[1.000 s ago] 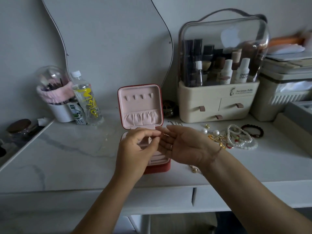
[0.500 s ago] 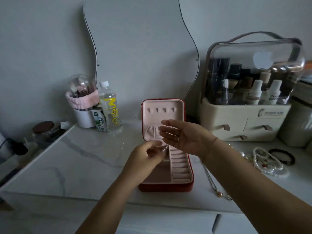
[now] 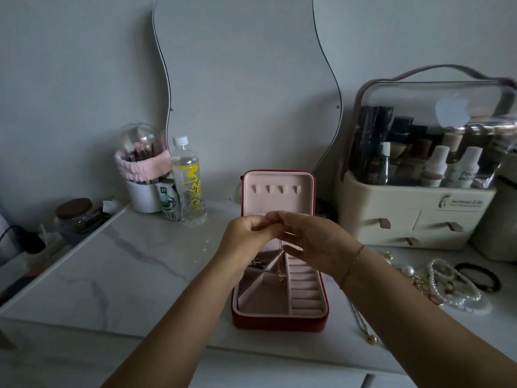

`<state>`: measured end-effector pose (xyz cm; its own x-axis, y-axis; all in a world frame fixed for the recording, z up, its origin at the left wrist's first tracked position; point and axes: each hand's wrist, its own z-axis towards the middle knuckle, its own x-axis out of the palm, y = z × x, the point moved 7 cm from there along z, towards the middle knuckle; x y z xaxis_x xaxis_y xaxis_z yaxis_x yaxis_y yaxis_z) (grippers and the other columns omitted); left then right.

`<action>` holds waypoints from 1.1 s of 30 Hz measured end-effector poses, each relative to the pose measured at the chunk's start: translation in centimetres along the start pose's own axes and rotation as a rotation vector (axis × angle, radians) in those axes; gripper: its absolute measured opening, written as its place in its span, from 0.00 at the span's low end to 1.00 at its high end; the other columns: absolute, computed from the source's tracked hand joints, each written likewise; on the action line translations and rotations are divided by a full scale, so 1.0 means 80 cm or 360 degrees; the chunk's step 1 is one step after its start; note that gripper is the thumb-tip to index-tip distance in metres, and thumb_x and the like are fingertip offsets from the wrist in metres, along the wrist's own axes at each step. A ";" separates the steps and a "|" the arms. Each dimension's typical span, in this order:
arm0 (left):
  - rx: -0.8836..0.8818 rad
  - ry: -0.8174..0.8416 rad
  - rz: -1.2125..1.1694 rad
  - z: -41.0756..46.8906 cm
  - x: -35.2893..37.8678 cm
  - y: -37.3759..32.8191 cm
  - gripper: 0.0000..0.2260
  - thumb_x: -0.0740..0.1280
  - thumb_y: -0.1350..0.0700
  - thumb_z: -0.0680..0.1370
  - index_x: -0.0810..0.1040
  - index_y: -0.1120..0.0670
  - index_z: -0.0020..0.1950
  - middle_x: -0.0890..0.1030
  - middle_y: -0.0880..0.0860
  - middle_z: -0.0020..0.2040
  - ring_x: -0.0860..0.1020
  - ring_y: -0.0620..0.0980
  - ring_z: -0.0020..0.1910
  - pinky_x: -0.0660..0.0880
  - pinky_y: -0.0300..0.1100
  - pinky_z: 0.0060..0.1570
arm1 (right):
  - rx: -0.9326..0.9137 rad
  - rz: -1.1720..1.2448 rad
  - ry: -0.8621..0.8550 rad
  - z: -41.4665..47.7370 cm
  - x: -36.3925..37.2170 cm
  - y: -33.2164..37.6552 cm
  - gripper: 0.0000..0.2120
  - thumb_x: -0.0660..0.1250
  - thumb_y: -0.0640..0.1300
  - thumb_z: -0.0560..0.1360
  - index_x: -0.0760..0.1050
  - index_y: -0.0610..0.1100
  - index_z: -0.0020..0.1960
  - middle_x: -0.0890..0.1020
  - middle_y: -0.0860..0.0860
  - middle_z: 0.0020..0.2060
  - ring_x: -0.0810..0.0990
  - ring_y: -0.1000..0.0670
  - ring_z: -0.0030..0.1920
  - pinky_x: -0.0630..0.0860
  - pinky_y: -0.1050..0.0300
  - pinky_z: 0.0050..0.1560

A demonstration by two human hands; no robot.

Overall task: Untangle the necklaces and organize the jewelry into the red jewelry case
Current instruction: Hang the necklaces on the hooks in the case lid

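The red jewelry case (image 3: pixel 279 322) stands open in the middle of the marble top, its pink lid upright with several small hooks. My left hand (image 3: pixel 246 242) and my right hand (image 3: pixel 316 242) meet above the case and pinch a thin chain necklace (image 3: pixel 280 264) between fingertips. The chain hangs down into the case, its small pendant near the dividers. Some small jewelry (image 3: pixel 257 264) lies in the case's back left compartment. To the right lie pearl strands (image 3: pixel 458 287), a dark bracelet (image 3: pixel 481 275) and a pendant necklace (image 3: pixel 363 326).
A cream cosmetics organizer (image 3: pixel 414 214) with a clear lid stands at the right rear. A water bottle (image 3: pixel 187 180), a milk carton and a white brush cup (image 3: pixel 142 191) stand at the left rear. A wavy mirror (image 3: pixel 246 79) leans behind. A brown-lidded jar (image 3: pixel 74 214) sits at far left.
The view has shifted, so the case sits lower and fully in sight. My hands rose and closed together; the right hand went from open to pinching the chain with the left.
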<state>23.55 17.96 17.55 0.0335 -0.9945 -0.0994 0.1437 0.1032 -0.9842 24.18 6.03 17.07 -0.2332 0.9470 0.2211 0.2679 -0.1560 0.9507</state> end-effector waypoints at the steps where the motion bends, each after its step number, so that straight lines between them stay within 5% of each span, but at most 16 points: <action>1: -0.0004 0.0001 0.0009 0.000 0.001 0.000 0.04 0.73 0.57 0.73 0.83 0.47 0.42 0.86 0.49 0.41 0.83 0.41 0.42 0.76 0.38 0.51 | 0.0000 0.0003 -0.0006 0.000 -0.001 0.000 0.08 0.66 0.44 0.75 0.83 0.44 0.47 0.84 0.51 0.45 0.79 0.51 0.51 0.69 0.55 0.52; 17: -0.0041 0.0030 -0.0135 -0.003 -0.009 0.001 0.04 0.68 0.60 0.76 0.83 0.55 0.44 0.84 0.55 0.40 0.80 0.48 0.41 0.76 0.39 0.48 | -0.0009 0.0132 0.0006 0.003 -0.016 -0.009 0.09 0.64 0.45 0.77 0.83 0.45 0.49 0.84 0.48 0.47 0.79 0.49 0.54 0.71 0.56 0.49; 22: -0.0207 0.0121 -0.0643 -0.002 -0.004 -0.005 0.11 0.59 0.61 0.80 0.77 0.58 0.39 0.79 0.53 0.34 0.77 0.48 0.36 0.75 0.42 0.45 | -0.0017 0.0241 0.0020 0.003 -0.017 -0.008 0.10 0.63 0.42 0.78 0.82 0.41 0.47 0.84 0.46 0.42 0.81 0.49 0.44 0.76 0.56 0.48; 26: -0.0320 0.0298 -0.0927 -0.002 0.001 -0.014 0.06 0.62 0.56 0.76 0.75 0.56 0.40 0.72 0.51 0.29 0.69 0.46 0.29 0.69 0.42 0.40 | -0.0108 0.0340 0.0128 -0.001 -0.011 0.008 0.11 0.61 0.45 0.79 0.79 0.41 0.46 0.79 0.48 0.33 0.78 0.53 0.33 0.77 0.58 0.43; 33: -0.0200 0.0384 -0.0839 0.005 -0.005 -0.037 0.06 0.64 0.56 0.72 0.77 0.57 0.44 0.74 0.49 0.29 0.70 0.44 0.25 0.72 0.36 0.30 | -0.0233 0.0206 0.0233 -0.006 -0.004 0.047 0.10 0.62 0.47 0.78 0.78 0.41 0.44 0.70 0.51 0.26 0.66 0.55 0.25 0.71 0.62 0.30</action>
<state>23.50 18.07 20.55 -0.2386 -0.8887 0.3914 -0.0390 -0.3940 -0.9183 24.77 4.99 20.68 -0.3416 0.8673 0.3621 0.1684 -0.3225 0.9315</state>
